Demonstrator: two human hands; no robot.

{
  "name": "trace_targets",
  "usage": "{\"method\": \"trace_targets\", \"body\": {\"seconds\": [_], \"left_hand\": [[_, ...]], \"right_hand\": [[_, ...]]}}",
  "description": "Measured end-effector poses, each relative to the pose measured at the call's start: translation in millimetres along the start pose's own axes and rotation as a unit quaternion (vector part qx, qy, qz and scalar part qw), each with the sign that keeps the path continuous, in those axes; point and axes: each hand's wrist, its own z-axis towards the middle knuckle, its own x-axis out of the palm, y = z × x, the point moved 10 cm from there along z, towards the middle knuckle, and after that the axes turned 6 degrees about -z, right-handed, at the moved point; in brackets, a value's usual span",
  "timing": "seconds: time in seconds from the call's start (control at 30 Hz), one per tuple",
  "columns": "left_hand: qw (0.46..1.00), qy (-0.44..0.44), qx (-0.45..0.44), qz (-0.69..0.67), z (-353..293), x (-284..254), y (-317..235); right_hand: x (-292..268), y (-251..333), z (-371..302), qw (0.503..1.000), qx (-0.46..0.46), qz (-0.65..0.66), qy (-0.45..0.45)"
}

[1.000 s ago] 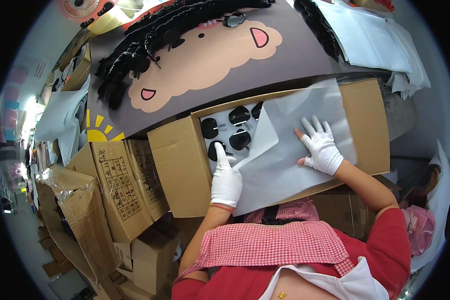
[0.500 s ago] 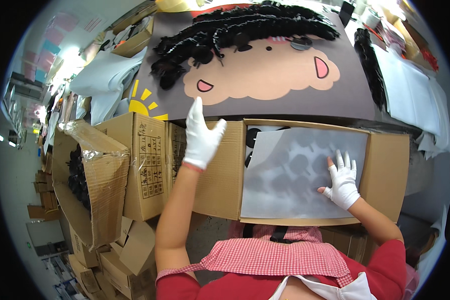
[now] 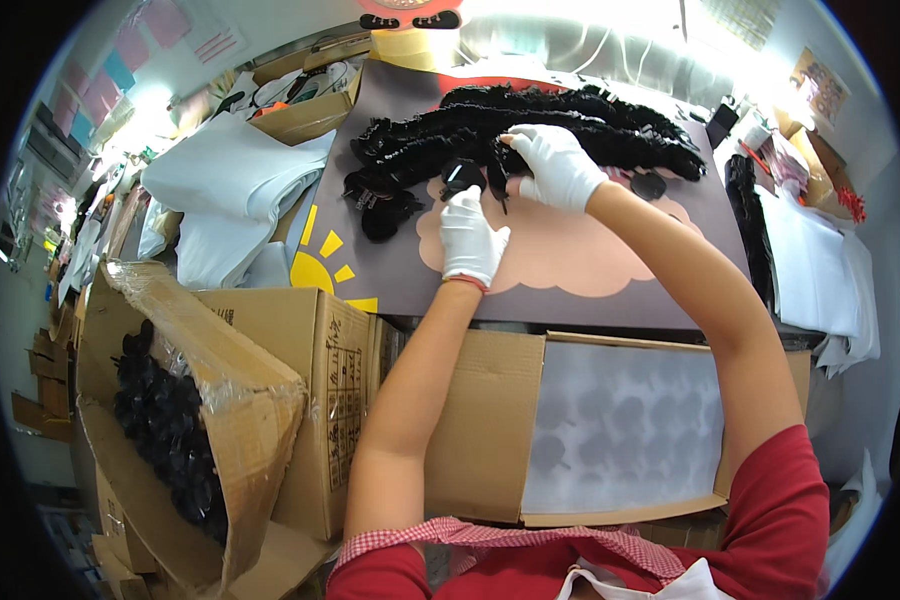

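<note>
Both my hands wear white gloves and reach over the dark printed mat on the table. My left hand (image 3: 473, 240) has its fingertips closed at the lower edge of a round, flat black piece (image 3: 462, 176). Close by on the right, my right hand (image 3: 558, 168) bends its bare thumb and fingertip around a dark narrow piece (image 3: 499, 166) at the front of the pile; its exact kind is hard to make out. Long, shiny black fringed bundles (image 3: 580, 105) lie across the mat behind my hands. Another round black piece (image 3: 648, 185) lies right of my right wrist.
An open carton (image 3: 538, 430) stands before the table, with a translucent sheet (image 3: 625, 430) over rows of dark round shapes. Left of it, a torn carton (image 3: 255, 420) holds black pieces (image 3: 170, 430). White sheets (image 3: 230, 185) hang at the left; another black bundle (image 3: 745, 220) lies at right.
My right hand has left the sheet in the carton and moved up to the black pile. My left hand, formerly spread, has reached forward to the round black piece. The view has tilted up.
</note>
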Motion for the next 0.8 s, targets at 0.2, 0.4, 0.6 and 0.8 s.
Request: {"method": "trace_targets", "body": {"seconds": [0.2,0.4,0.6,0.8], "left_hand": [[0.996,-0.029,-0.036,-0.080,16.7,27.7,-5.6],[0.986,-0.038,-0.145,-0.072,40.7,31.6,8.4],[0.976,-0.032,-0.155,-0.153,51.2,33.7,10.4],[0.978,-0.026,-0.140,-0.154,45.6,50.0,31.2]], "right_hand": [[61.0,-48.7,47.4,0.942,0.001,-0.250,0.222],[81.9,-51.7,57.3,0.914,-0.030,-0.267,0.304],[68.9,-52.1,58.7,0.969,0.010,-0.040,0.245],[74.9,-33.3,60.6,0.990,-0.100,-0.095,0.026]]}}
